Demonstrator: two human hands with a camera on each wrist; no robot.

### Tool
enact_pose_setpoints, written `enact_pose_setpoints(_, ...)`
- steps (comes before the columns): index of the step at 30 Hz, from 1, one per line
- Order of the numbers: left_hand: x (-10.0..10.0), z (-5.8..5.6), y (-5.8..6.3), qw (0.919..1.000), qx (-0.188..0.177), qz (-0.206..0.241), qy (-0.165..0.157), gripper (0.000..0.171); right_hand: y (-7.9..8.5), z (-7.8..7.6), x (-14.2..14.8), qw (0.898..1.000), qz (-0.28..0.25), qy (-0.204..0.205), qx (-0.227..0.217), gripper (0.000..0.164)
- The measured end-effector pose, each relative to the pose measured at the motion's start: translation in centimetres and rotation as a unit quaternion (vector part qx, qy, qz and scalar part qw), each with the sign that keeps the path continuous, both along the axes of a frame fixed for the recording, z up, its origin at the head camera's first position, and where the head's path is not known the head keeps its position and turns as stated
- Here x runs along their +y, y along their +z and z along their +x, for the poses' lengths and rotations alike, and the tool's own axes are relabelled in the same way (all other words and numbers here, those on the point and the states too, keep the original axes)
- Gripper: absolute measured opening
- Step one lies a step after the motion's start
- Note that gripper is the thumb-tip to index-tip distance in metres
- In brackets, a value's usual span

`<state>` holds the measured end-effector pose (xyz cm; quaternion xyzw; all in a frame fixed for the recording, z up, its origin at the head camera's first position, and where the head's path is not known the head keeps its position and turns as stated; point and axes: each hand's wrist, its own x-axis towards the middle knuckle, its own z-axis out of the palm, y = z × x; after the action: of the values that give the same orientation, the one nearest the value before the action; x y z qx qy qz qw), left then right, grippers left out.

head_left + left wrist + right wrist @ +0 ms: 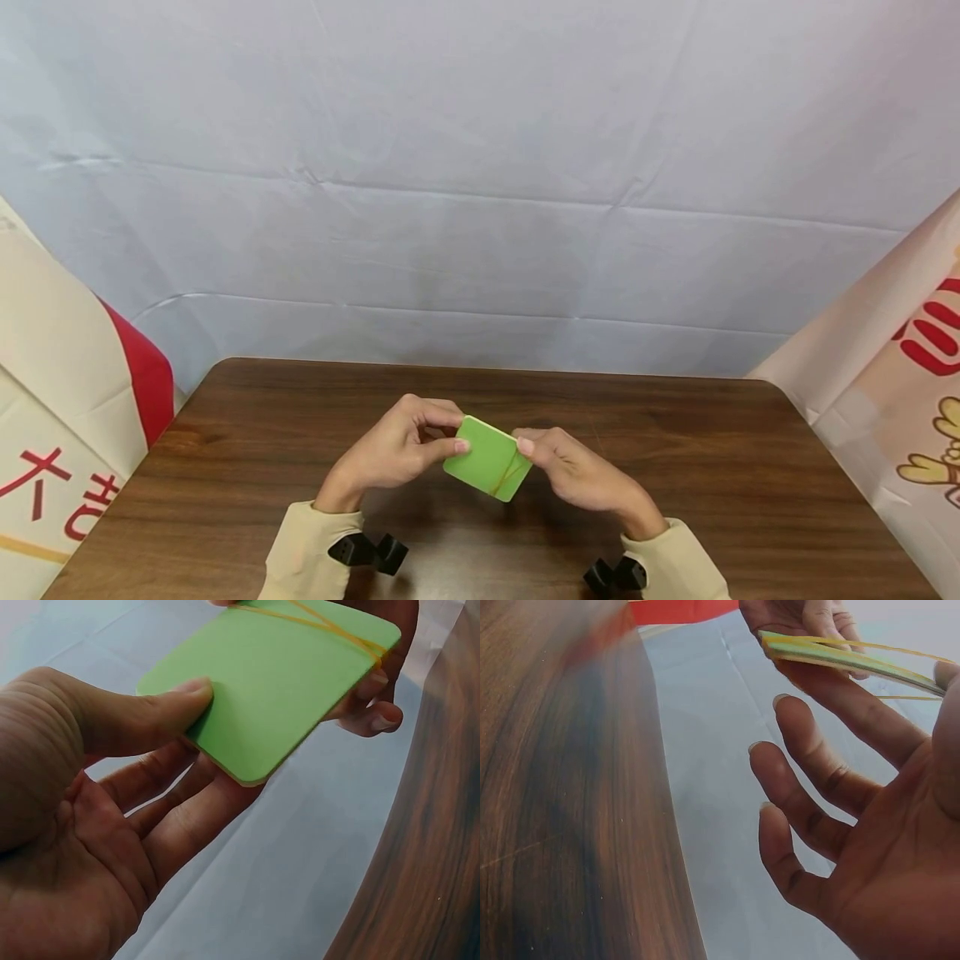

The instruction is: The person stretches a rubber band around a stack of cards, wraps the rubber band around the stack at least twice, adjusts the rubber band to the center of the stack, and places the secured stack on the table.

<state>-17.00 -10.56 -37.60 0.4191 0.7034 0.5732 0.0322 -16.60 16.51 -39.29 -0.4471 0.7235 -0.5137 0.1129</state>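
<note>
A thin green rectangular card stack (480, 457) with rounded corners is held tilted above the table. A yellow rubber band (334, 628) crosses its face near one end. My left hand (393, 450) pinches the left end, thumb on the green face and fingers beneath. At the banded end, my right hand (583, 477) grips with the thumb on top and the index finger below. Edge-on in the right wrist view, the green stack (847, 659) shows part of the rubber band (915, 651) standing off its surface. The other right fingers are spread and slightly bent, away from the stack.
A dark brown wooden table (247, 467) lies under both hands. Behind it hangs a creased pale grey cloth (465, 250). Printed banners flank the table, one at the left (60, 400) and one at the right (885, 408).
</note>
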Motion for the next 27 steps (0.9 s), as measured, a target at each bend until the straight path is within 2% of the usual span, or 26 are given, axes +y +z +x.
enact_pose_setpoints(8, -0.09, -0.06, -0.22, 0.9999, -0.009, -0.006, 0.008, 0.015, -0.18, -0.14, -0.02, 1.000, -0.006, -0.005, 0.003, 0.040)
enact_pose_setpoints(27, -0.13, -0.09, -0.32, 0.9998, -0.004, -0.014, 0.012, 0.015, -0.09, -0.13, -0.13, 0.999, 0.007, -0.038, 0.007, 0.035)
